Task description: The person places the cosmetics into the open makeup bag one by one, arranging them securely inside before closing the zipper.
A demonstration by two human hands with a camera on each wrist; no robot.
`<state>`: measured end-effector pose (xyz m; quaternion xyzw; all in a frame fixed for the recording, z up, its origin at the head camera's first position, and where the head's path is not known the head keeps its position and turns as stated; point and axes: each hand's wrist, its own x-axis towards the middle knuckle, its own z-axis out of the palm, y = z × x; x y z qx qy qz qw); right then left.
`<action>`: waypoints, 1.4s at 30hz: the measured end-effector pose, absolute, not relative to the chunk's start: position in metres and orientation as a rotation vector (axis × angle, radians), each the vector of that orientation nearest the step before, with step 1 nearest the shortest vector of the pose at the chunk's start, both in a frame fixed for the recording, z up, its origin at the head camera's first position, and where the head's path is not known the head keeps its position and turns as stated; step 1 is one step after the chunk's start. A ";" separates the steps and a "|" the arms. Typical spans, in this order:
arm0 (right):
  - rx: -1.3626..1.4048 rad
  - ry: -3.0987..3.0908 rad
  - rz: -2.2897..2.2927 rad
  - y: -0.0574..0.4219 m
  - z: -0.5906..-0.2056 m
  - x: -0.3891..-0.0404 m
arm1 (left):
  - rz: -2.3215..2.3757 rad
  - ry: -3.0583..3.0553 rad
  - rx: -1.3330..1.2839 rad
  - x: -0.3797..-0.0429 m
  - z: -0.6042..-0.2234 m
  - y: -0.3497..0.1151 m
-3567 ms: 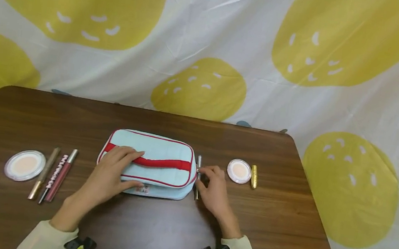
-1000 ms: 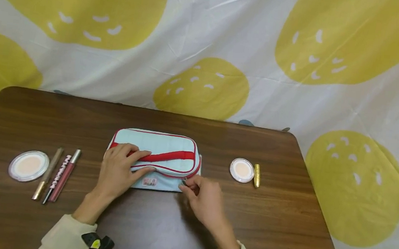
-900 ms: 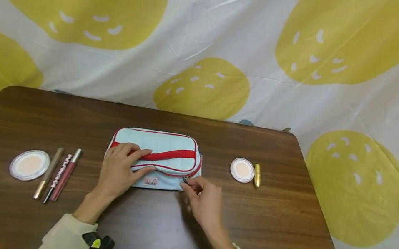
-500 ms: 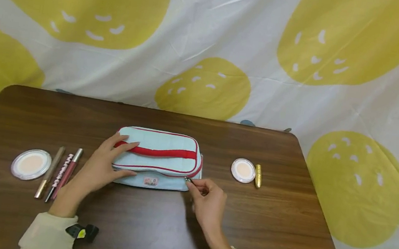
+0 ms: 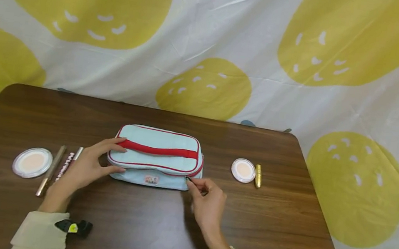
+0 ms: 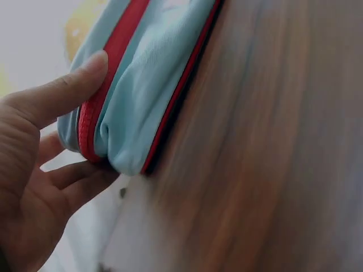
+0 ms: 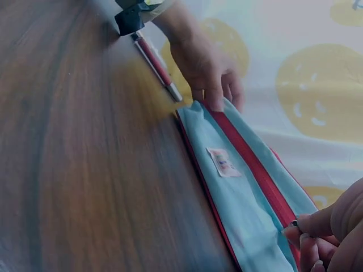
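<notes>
A light blue cosmetic bag [image 5: 163, 138] with red piping and a red top handle [image 5: 165, 151] sits mid-table, its small label facing me. My left hand [image 5: 93, 165] grips the bag's left end, fingers over the top edge and thumb on the front. In the left wrist view, that thumb [image 6: 79, 82] presses the red zipper band [image 6: 116, 56]. At the front right corner, my right hand [image 5: 208, 201] pinches a small zipper pull [image 7: 294, 223] between thumb and index finger. The zipper band runs closed-looking along the front in the right wrist view.
To the left lie a round compact [image 5: 32, 162], a gold tube [image 5: 51, 170], a patterned tube [image 5: 65, 165] and a lip gloss [image 7: 153, 62], partly behind my left arm. A smaller compact [image 5: 243, 170] and a short gold tube [image 5: 258, 176] lie right. A patterned curtain [image 5: 204, 87] hangs behind the table.
My right hand has brought the zipper pull from the bag's right end round to the front corner. My left hand has slid from the bag's top to its left end.
</notes>
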<state>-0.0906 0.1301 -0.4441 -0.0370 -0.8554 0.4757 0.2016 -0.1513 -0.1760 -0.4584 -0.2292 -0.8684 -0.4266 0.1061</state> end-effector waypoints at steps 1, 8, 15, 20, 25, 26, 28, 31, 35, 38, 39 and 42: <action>-0.101 -2.387 1.329 0.130 -0.444 -0.090 | -1.260 -2.522 -0.679 -0.152 -0.460 -0.175; -0.112 -2.347 1.333 0.123 -0.446 -0.088 | -1.297 -2.410 -0.597 -0.153 -0.469 -0.166; -0.145 -2.299 1.276 0.113 -0.450 -0.087 | -1.317 -2.506 -0.366 -0.148 -0.466 -0.158; -0.119 -2.262 1.335 0.105 -0.453 -0.086 | -1.322 -2.516 -0.265 -0.146 -0.465 -0.152; -0.079 -2.235 1.387 0.096 -0.457 -0.085 | -1.319 -2.488 -0.211 -0.144 -0.464 -0.150; -0.070 -2.232 1.386 0.094 -0.457 -0.084 | -1.308 -2.479 -0.207 -0.144 -0.464 -0.149; -0.053 -2.229 1.388 0.089 -0.458 -0.083 | -1.300 -2.454 -0.205 -0.144 -0.465 -0.148; -0.032 -2.227 1.386 0.083 -0.457 -0.082 | -1.288 -2.427 -0.196 -0.143 -0.467 -0.147; -0.025 -2.232 1.363 0.077 -0.457 -0.082 | -1.287 -2.429 -0.175 -0.143 -0.467 -0.146; -0.021 -2.230 1.377 0.074 -0.458 -0.083 | -1.299 -2.434 -0.154 -0.143 -0.466 -0.144; -0.019 -2.227 1.387 0.072 -0.459 -0.083 | -1.306 -2.432 -0.151 -0.143 -0.465 -0.144; -0.008 -2.217 1.406 0.069 -0.461 -0.082 | -1.317 -2.419 -0.144 -0.142 -0.465 -0.143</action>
